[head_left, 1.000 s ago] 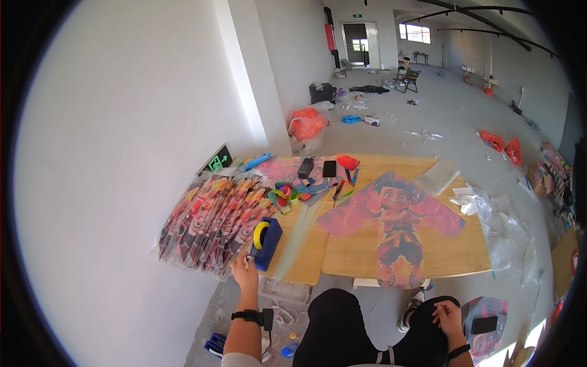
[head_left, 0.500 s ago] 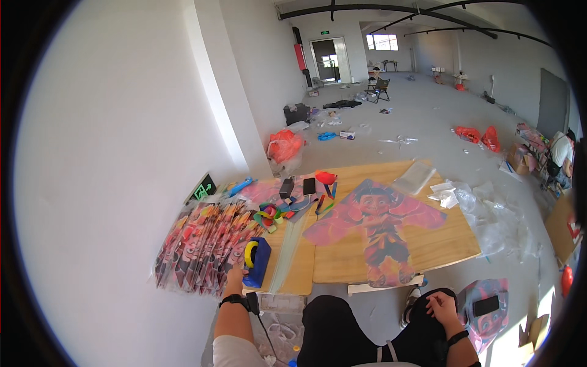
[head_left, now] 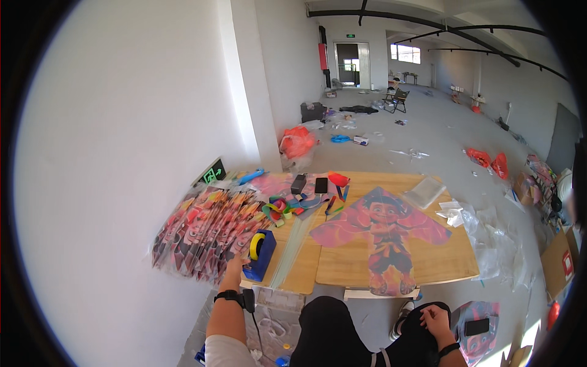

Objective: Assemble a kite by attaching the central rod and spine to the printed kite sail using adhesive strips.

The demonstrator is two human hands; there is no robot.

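Note:
My left hand [head_left: 235,263] is at the near left side of a blue tape dispenser [head_left: 264,260] that carries a roll of yellow tape [head_left: 254,246]. Its fingers are too small and partly hidden, so whether they grip the tape's end is unclear. Beside it, a pile of folded, plastic-wrapped printed sheets [head_left: 199,235] covers the table's left end. My right hand [head_left: 434,319] rests on my right knee, fingers loosely apart and holding nothing. In front of me a winged, cartoon-figure kite sheet [head_left: 388,241] lies flat, its lower end at the table's near edge.
Pale thin strips [head_left: 293,254] lie right of the dispenser on the wooden table [head_left: 455,266]. Farther back are coloured tape rolls [head_left: 278,208], a black phone [head_left: 321,185] and clear plastic sleeves [head_left: 425,192]. Crumpled plastic [head_left: 492,241] hangs right. Another phone [head_left: 477,327] lies on a printed sheet.
The view has shifted slightly, moving the background right. My left hand remains by the tape dispenser and my right hand stays on my knee, its fingers a little more curled.

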